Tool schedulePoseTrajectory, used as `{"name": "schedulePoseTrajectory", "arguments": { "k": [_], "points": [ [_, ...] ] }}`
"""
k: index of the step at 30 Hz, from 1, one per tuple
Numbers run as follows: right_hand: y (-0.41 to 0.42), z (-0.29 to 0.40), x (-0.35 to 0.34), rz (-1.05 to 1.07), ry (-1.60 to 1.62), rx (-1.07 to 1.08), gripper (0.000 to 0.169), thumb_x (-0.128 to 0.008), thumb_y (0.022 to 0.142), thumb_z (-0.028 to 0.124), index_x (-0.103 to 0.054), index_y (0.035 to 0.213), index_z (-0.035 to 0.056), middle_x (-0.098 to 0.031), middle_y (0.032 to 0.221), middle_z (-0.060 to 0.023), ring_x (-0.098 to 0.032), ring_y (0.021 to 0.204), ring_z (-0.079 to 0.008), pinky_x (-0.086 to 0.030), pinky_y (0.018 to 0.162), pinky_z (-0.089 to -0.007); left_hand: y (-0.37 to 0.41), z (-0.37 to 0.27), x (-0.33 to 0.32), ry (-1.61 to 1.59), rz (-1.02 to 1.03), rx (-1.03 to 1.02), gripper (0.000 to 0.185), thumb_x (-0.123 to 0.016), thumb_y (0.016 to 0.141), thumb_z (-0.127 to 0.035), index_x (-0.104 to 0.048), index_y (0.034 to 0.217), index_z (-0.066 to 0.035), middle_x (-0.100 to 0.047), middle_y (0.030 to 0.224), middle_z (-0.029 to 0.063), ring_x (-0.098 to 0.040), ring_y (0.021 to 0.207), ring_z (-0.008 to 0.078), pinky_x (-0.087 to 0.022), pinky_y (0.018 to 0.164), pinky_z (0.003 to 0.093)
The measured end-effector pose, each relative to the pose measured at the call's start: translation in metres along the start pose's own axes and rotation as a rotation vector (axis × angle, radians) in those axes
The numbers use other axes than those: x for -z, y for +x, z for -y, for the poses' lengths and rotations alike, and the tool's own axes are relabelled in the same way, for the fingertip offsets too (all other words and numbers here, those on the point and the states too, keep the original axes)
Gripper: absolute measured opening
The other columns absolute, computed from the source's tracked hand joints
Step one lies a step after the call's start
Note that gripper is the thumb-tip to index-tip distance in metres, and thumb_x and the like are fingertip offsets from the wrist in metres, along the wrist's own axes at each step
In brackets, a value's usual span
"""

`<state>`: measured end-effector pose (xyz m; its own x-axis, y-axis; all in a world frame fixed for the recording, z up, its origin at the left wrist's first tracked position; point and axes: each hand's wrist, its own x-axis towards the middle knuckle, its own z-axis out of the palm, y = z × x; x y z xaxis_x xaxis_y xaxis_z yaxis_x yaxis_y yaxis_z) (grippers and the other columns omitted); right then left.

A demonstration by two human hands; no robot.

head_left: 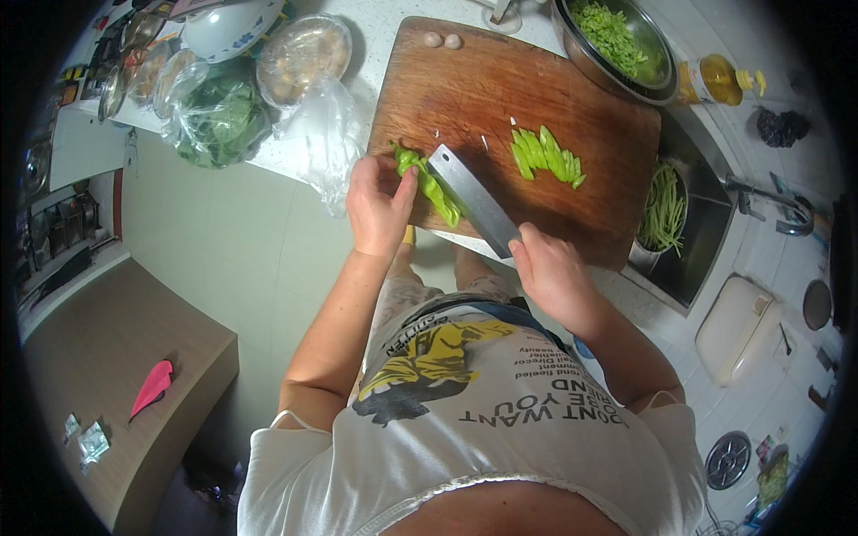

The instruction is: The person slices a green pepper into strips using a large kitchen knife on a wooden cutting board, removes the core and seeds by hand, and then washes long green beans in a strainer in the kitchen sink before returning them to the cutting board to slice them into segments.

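My left hand (pixel 383 201) pinches a long green pepper (pixel 439 199) near its stem end, at the left front of a wooden cutting board (pixel 482 80). In my right hand (pixel 553 271) is a cleaver (pixel 474 201) with a broad metal blade, slanting across the board close beside the pepper; whether the blade touches the pepper I cannot tell. Sliced green pepper pieces (pixel 548 154) lie in a row right of the blade. Two small pale round items (pixel 443 41), possibly garlic cloves, sit at the board's far left corner.
Metal bowls (pixel 660 87) with chopped greens (pixel 606 33) and an oil bottle (pixel 720 79) stand at the far right. Green beans (pixel 662 208) fill a container by the sink (pixel 697 234). Left are bagged leafy greens (pixel 221 114), a plastic bag (pixel 328 137) and a covered bowl (pixel 303 59).
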<state>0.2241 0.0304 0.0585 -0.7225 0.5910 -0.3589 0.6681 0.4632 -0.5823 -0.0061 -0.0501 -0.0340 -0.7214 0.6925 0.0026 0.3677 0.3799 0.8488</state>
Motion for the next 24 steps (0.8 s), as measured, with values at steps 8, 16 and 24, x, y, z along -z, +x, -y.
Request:
{"name": "schedulePoseTrajectory", "arguments": {
  "k": [8, 16, 24],
  "points": [
    [0.012, 0.004, -0.015, -0.039, 0.02, 0.018, 0.019, -0.05, 0.1, 0.018, -0.049, 0.092, -0.0001, -0.065, 0.079, -0.0237, -0.064, 0.072, -0.0446, -0.051, 0.065, -0.0544, -0.003, 0.008, 0.0, -0.048, -0.012, 0.01, 0.023, -0.078, 0.085, -0.013, -0.066, 0.098, 0.001, -0.068, 0.089, 0.0118, -0.069, 0.074, 0.0202, -0.055, 0.069, 0.0309],
    [0.018, 0.01, -0.017, -0.057, 0.022, -0.019, 0.021, -0.051, 0.099, 0.018, -0.051, 0.091, -0.0007, -0.065, 0.08, -0.0253, -0.065, 0.072, -0.0449, -0.051, 0.065, -0.0546, -0.003, 0.004, 0.003, 0.048, 0.007, -0.015, 0.021, -0.075, 0.088, -0.014, -0.068, 0.101, 0.001, -0.073, 0.091, 0.0126, -0.071, 0.076, 0.0183, -0.056, 0.071, 0.0296],
    [0.026, 0.013, -0.026, -0.031, -0.067, -0.017, 0.02, -0.049, 0.1, 0.019, -0.051, 0.094, 0.0001, -0.066, 0.081, -0.0234, -0.066, 0.072, -0.0433, -0.052, 0.066, -0.0539, -0.003, 0.004, 0.004, 0.041, 0.022, 0.009, 0.021, -0.074, 0.088, -0.014, -0.068, 0.102, 0.0, -0.073, 0.092, 0.0128, -0.072, 0.075, 0.0196, -0.057, 0.068, 0.0296]
  ]
}}
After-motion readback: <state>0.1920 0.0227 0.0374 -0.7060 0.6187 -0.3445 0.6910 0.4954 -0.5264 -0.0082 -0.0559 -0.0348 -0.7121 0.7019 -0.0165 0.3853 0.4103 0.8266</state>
